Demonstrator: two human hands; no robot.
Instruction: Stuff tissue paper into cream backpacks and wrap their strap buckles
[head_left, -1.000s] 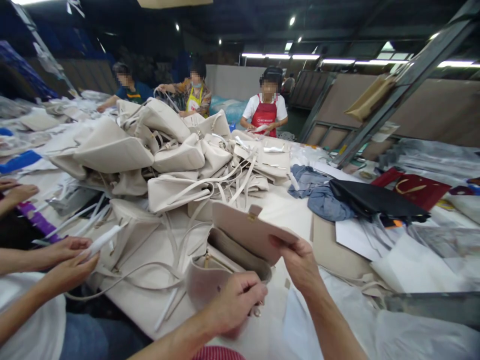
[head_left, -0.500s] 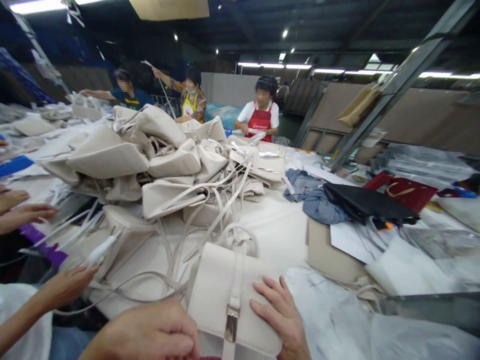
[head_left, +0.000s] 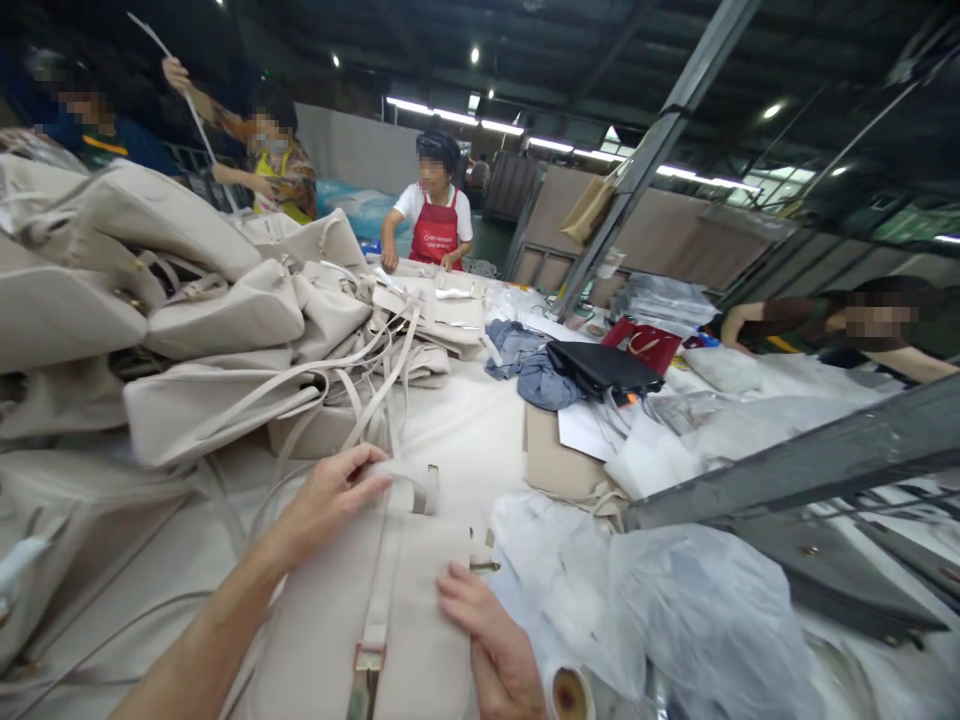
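Observation:
A cream handbag point(head_left: 322, 610) with a centre strap and a shiny metal buckle point(head_left: 367, 665) lies directly before me, its lower end cut off by the frame. My left hand point(head_left: 337, 505) pinches the short top handle point(head_left: 401, 483) between thumb and fingers. At the bag's right side, my right hand point(head_left: 491, 635) grips the edge with bent fingers; its thumb is hidden. Small metal strap hardware point(head_left: 484, 565) sticks out just above those fingers. Left of my left arm lies another cream bag point(head_left: 82, 530), and thin straps run between the two.
A large heap of cream bags point(head_left: 225, 310) fills the left. Clear plastic bags point(head_left: 705, 600), a cardboard roll point(head_left: 570, 695), a blue-grey cloth point(head_left: 517, 350) and a black pouch point(head_left: 607, 368) lie rightward. A metal beam point(head_left: 795, 455) crosses there. Several co-workers stand around the table.
My view has swung right. My left hand has moved from the bag's lower left up to its handle. My right hand has shifted from flat on the flap to the side edge.

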